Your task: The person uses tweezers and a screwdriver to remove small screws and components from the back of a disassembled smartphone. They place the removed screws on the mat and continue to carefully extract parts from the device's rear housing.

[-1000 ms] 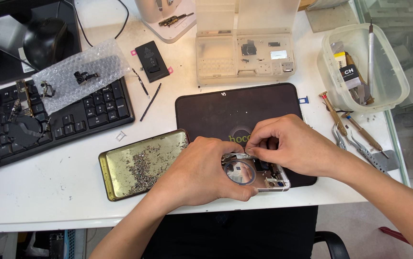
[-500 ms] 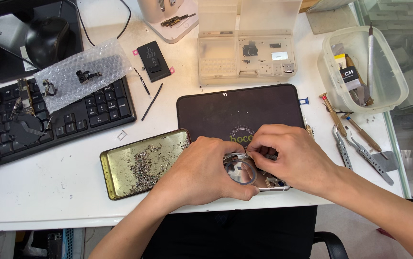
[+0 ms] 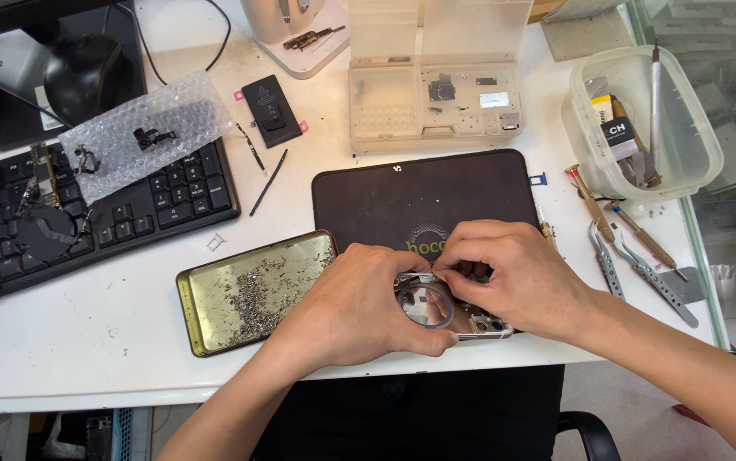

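On the dark mat point(image 3: 470, 192), my left hand point(image 3: 359, 303) clamps the phone shell point(image 3: 453, 312) steady while my right hand point(image 3: 513, 273) fingertips pinch something tiny inside it.

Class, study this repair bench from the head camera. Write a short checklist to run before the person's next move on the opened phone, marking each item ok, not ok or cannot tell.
1. Opened phone lies on the dark mat: ok.
2. Left hand steadies the phone: ok.
3. Right hand fingertips pinch at the phone's upper edge: ok; what they grip: cannot tell.
4. Gold tin of tiny screws beside the left hand: ok.
5. Tweezers right of the mat, unheld: ok.
6. Parts box open behind the mat: ok.
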